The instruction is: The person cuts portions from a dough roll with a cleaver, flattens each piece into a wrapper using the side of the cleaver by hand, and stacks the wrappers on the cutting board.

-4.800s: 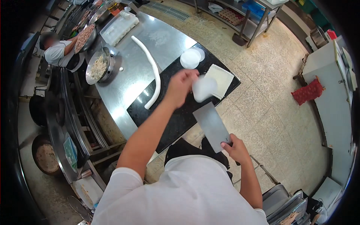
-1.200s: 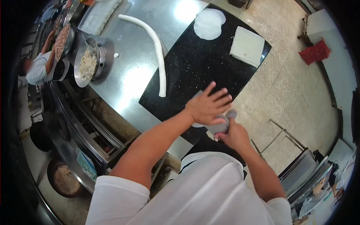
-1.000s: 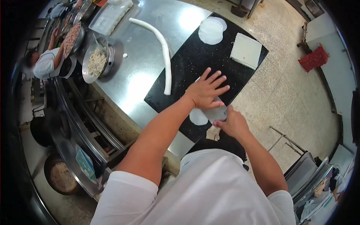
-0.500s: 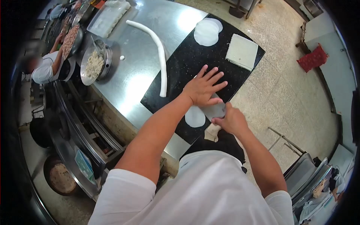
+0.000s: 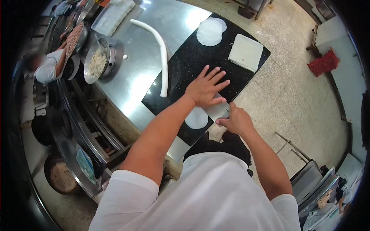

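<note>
My left hand lies flat with its fingers spread over a black board, its heel and thumb on the flat of a cleaver. My right hand is wrapped round the cleaver's handle end at the board's near right edge. What lies beneath the blade and my left palm is hidden. Just left of the blade sits a thin round dough wrapper. More round wrappers overlap at the far end of the black board. A long white dough rope curves from the steel table onto the board.
A square white stack rests at the board's far right. On the steel table stand a bowl of pale filling and a white-covered tray. A co-worker is at the left by a pan of minced filling. A red sack lies right.
The view has shifted slightly, so the board and its items sit a little further left. Both hands keep nearly the same place on the cleaver, its blade turned slightly.
</note>
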The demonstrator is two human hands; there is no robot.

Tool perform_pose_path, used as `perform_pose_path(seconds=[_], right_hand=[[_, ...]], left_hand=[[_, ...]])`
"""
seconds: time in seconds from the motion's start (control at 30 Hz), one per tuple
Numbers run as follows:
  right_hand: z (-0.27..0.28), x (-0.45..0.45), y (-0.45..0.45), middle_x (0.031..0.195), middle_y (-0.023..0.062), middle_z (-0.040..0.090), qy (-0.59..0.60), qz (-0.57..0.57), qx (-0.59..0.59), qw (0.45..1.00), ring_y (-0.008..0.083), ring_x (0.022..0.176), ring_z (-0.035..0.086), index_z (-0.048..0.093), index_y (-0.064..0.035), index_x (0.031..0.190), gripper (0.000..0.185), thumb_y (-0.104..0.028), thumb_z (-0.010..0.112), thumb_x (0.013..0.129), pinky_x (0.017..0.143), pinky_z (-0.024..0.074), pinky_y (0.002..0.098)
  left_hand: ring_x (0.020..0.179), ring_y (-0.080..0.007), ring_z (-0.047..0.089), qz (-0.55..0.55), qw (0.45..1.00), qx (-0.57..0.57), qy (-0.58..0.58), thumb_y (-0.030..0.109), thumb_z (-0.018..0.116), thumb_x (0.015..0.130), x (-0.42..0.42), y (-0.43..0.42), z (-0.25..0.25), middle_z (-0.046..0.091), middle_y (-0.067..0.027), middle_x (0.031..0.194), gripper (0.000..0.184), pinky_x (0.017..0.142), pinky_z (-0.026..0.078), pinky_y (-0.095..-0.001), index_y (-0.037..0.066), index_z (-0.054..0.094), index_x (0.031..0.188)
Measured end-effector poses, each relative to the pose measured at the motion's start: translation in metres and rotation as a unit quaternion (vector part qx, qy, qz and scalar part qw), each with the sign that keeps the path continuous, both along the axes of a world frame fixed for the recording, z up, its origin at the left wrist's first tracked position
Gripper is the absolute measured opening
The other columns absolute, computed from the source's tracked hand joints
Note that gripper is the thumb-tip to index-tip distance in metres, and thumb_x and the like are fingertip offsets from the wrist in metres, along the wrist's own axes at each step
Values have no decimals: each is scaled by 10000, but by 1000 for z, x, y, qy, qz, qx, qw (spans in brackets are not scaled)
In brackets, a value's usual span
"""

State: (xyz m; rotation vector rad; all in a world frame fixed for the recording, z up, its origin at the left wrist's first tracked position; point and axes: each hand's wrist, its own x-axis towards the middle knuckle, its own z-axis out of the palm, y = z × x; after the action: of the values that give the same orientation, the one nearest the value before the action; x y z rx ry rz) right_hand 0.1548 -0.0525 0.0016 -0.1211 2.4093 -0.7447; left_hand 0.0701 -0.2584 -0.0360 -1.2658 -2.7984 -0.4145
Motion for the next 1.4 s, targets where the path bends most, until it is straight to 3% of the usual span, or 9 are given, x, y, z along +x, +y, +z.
perform_pose_path(seconds=[0.53,0.77,0.97,1.13,1.17,1.2,1.27,1.33,1.4], right_hand=[[0,13,21,917,239,744,-30,-39,-33,998,415,900,736,544,26,1109,620,-387,872,784,775,570,495],[-38,85,-4,960,297,723,-107,-21,-115,987,475,933,715,560,50,1227,708,-423,853,789,811,563,519],[0,-1,1,881,257,729,8,-59,12,998,459,890,720,542,9,1155,623,-389,861,797,760,561,514],[-8,55,-12,864,269,721,73,-115,49,990,471,851,716,494,23,1210,639,-357,839,829,733,555,528],[-14,87,-12,864,277,718,59,-144,30,987,475,851,715,478,31,1236,652,-341,832,835,732,552,526],[-13,116,-12,863,285,715,49,-170,11,984,479,851,713,463,39,1262,664,-325,826,841,730,550,525],[8,168,-6,867,304,704,-5,-159,26,987,489,852,708,470,46,1274,646,-298,818,851,713,548,520],[25,200,5,859,299,701,-51,-126,48,990,494,837,704,516,32,1234,555,-278,798,870,691,547,511],[32,196,13,855,288,704,-34,-127,51,990,495,830,704,537,23,1205,507,-271,790,877,686,549,505]], left_hand=[[1525,-368,311,-40,999,-19,5,652,570,915,-3,25,6,430,-108,1602,721,1238,121,-652,235,529,1502],[1569,-354,231,-117,982,10,-149,703,562,886,74,-23,-14,352,-96,1660,791,1243,73,-669,247,501,1529],[1531,-348,305,-101,994,38,35,693,568,899,-13,6,-6,474,-99,1568,742,1249,82,-647,228,555,1477],[1344,-330,516,51,996,79,-3,716,594,883,-9,-3,25,548,-124,1457,750,1143,369,-504,213,579,1440],[1095,-333,660,104,992,57,-48,622,665,894,3,-5,41,680,-141,1216,585,909,509,-448,158,685,1249],[1095,-333,660,115,990,64,-50,622,665,894,15,-11,48,680,-141,1216,585,909,509,-448,158,685,1249],[995,-380,711,114,906,-81,-400,473,735,882,34,-19,62,725,-185,1042,463,849,554,-518,112,719,1172],[782,-387,705,133,923,39,-358,360,756,874,67,-30,43,699,-170,800,303,705,543,-505,66,692,908],[794,-373,709,182,924,101,-322,339,762,873,80,-37,30,710,-162,831,288,713,549,-490,70,687,943]])
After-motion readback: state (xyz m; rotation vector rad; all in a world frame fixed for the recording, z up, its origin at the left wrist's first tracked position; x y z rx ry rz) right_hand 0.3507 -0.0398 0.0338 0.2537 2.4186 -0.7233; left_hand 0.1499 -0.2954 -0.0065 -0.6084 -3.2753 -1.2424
